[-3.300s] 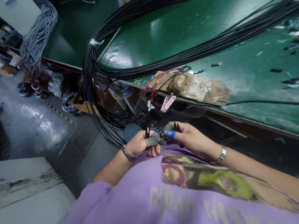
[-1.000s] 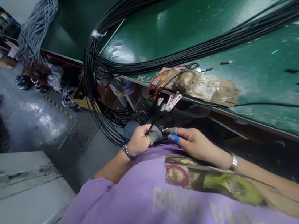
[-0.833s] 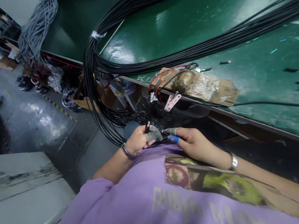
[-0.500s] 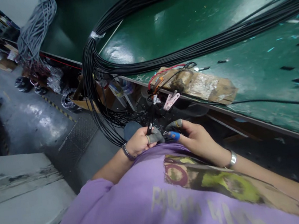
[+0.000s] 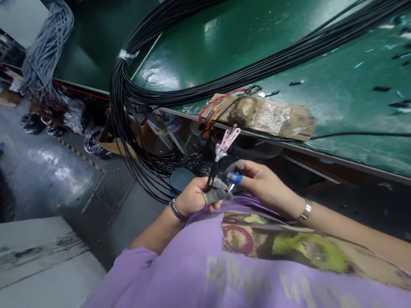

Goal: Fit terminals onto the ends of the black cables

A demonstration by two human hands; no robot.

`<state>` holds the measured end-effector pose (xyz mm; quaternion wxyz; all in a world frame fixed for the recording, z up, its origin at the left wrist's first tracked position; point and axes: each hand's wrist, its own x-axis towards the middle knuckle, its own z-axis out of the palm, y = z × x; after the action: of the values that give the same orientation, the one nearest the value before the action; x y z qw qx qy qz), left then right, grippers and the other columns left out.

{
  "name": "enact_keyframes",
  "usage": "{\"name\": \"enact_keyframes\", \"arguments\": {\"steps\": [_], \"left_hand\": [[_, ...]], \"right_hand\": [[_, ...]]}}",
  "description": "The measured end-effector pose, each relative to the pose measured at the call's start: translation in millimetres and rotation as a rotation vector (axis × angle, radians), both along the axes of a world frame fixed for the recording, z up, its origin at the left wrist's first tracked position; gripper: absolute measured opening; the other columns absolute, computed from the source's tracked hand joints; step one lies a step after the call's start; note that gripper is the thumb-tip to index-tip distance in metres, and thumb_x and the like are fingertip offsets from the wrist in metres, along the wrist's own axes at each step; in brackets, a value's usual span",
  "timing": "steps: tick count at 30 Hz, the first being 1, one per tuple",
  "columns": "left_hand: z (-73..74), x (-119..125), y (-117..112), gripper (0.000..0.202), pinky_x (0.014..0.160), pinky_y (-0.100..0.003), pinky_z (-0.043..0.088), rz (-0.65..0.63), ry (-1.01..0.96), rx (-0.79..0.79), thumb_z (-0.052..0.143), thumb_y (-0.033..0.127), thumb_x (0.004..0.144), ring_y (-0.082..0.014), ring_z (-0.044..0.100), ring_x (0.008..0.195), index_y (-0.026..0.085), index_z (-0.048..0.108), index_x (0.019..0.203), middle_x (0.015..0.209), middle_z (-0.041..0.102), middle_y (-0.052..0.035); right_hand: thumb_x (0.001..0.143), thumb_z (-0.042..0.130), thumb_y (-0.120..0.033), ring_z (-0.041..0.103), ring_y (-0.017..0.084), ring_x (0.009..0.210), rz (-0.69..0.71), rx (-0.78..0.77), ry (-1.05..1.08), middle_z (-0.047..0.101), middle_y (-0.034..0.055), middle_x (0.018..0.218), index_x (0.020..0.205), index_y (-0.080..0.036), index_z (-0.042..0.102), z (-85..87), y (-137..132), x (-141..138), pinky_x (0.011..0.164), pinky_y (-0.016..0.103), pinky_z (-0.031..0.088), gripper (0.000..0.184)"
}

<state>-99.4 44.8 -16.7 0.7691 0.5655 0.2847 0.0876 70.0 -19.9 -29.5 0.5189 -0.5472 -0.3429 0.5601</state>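
Observation:
My left hand [image 5: 200,195], with grey finger covers, is closed around a black cable [image 5: 211,174] close to my shirt. My right hand [image 5: 268,183] has a blue-wrapped thumb and a grey finger cover. Its thumb and finger pinch a small shiny strip [image 5: 231,186] beside the left fingertips; what exactly it is I cannot make out. Just above the hands, a pink clip [image 5: 229,138] appears to meet a piece of white wrapping [image 5: 220,153]; whether they are attached I cannot tell.
Thick black cable bundles [image 5: 197,92] loop over the green table [image 5: 249,27] and hang off its edge. A taped cardboard piece [image 5: 280,118] with red and orange wires lies at the edge. Below are a blue-grey round object [image 5: 183,179] and an open carton [image 5: 113,145].
The white wrapping has shifted down towards the hands and now sits by the pink clip's lower end. A shiny strip now shows between my fingertips. The view has moved slightly.

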Motion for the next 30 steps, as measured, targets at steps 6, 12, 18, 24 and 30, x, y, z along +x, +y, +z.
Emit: {"name": "enact_keyframes", "arguments": {"steps": [6,12,18,24,30], "left_hand": [[-1.6,0.9,0.2,0.049,0.035,-0.017,0.025,0.100,0.012,0.048,0.071,0.058,0.063,-0.0021,0.034,0.033,0.013,0.053,0.065,0.045,0.050,0.0045],[-1.1,2.3,-1.8,0.045,0.040,-0.017,0.027,0.134,0.017,0.088,0.074,0.053,0.062,-0.0023,0.032,0.038,0.013,0.053,0.062,0.043,0.044,0.0065],[-3.1,5.3,-5.1,0.041,0.052,-0.019,0.036,0.204,0.011,0.224,0.075,0.048,0.063,-0.0058,0.040,0.052,0.012,0.055,0.063,0.054,0.047,0.0039],[-12.6,0.4,-7.9,0.022,0.055,-0.020,0.033,0.078,0.125,0.579,0.069,0.030,0.069,-0.0078,0.038,0.058,0.013,0.056,0.065,0.059,0.046,0.0033],[-11.6,3.1,-8.6,0.016,0.055,-0.020,0.032,-0.057,0.127,0.626,0.066,0.022,0.068,-0.0075,0.038,0.056,0.014,0.054,0.061,0.058,0.045,0.0035]], "right_hand": [[0.074,0.067,-0.043,0.059,0.016,0.067,0.066,0.200,-0.276,0.068,0.0020,0.074,0.078,-0.021,0.065,5.7,-5.7,8.7,0.066,0.029,0.051,0.023],[0.079,0.059,-0.034,0.058,0.017,0.067,0.145,0.280,-0.502,0.066,0.0028,0.074,0.081,-0.020,0.063,8.8,-6.1,9.3,0.064,0.029,0.050,0.015],[0.077,0.055,-0.030,0.050,0.014,0.057,0.306,0.348,-0.632,0.057,0.0008,0.061,0.064,-0.020,0.054,14.1,-4.2,13.9,0.055,0.026,0.044,0.016],[0.077,0.054,-0.031,0.051,0.014,0.057,0.361,0.339,-0.557,0.057,0.0007,0.062,0.067,-0.020,0.052,16.7,-9.2,9.2,0.056,0.025,0.044,0.015],[0.074,0.053,-0.025,0.049,0.015,0.056,0.144,0.274,-0.716,0.055,0.0010,0.060,0.066,-0.022,0.051,6.2,-4.8,10.6,0.053,0.026,0.040,0.010]]}}
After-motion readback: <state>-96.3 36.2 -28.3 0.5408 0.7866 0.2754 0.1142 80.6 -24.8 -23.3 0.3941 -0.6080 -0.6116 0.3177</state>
